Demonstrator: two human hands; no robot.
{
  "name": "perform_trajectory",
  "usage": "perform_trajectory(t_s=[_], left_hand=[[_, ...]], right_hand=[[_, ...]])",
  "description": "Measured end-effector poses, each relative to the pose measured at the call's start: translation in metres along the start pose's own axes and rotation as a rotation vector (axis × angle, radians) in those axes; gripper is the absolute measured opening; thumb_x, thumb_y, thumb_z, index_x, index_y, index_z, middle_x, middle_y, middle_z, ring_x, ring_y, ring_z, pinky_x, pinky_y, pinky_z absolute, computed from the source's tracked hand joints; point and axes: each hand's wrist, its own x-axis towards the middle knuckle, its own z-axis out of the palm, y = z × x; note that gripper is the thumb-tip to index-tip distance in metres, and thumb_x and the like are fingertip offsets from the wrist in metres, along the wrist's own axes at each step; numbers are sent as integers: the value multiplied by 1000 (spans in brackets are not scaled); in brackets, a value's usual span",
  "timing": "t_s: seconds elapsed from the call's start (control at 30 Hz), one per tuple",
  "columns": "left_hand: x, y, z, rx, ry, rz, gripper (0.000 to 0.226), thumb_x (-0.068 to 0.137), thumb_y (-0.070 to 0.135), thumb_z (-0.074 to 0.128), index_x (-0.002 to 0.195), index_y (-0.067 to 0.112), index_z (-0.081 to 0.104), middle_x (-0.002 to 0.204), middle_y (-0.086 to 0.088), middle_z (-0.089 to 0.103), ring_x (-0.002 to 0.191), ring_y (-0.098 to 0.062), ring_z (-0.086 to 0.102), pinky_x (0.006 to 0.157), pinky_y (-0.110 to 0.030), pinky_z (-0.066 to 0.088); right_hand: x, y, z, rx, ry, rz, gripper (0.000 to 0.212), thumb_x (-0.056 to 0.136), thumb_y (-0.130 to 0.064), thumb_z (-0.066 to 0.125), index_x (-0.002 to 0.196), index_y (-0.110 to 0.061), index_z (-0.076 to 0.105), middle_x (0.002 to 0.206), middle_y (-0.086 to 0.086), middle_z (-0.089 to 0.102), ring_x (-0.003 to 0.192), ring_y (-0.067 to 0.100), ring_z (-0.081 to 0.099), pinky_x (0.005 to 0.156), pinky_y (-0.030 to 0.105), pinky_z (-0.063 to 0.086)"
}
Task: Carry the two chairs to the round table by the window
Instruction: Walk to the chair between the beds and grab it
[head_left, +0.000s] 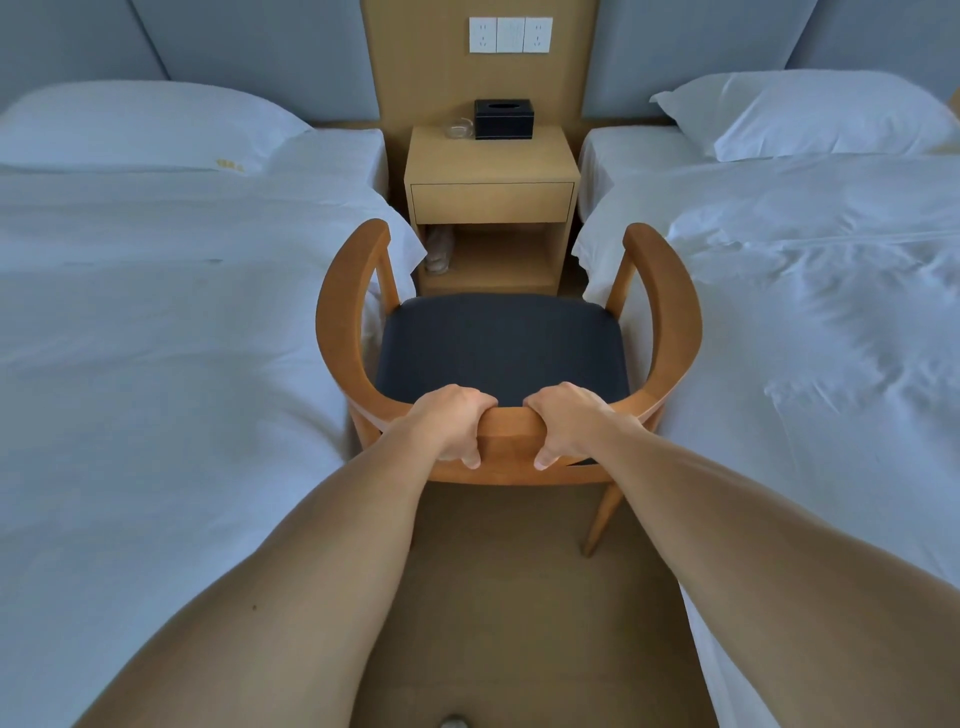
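Both hands, left grip (451, 420) and right grip (570, 420), close around chair (498, 348) backrest, frame centre. Chair stands between two beds (156, 312).

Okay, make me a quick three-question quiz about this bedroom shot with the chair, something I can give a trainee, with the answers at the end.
1. True or false: both hands grip the chair's backrest.
2. What flanks the chair? A) two beds B) two desks C) two sofas
3. Fill in: the black tissue box sits on the ____.

Key:
1. True. The left hand and right hand are both closed on the top rail of the chair.
2. A. The left bed and the right bed stand on either side.
3. Nightstand. The tissue box rests on the nightstand.
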Motion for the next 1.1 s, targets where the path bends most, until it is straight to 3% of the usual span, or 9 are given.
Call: perform_trajectory(t_s=[0.4,1.1], left_hand=[[-100,37,47,-11,4,-37,64,74,31,86,130,29,56,125,2,62,110,-25,62,94,-40,53],[-250,79,120,-34,20,16,58,70,28,88,120,32,58,114,4,63,99,-22,64,87,-37,55]], right_hand=[[-92,-21,51,-19,-9,-35,69,75,-40,85,134,-24,53,124,1,61,108,23,63,98,42,55],[-244,-68,137,18,26,-3,64,76,-43,83,131,-27,54,122,-1,62,106,23,62,97,40,55]])
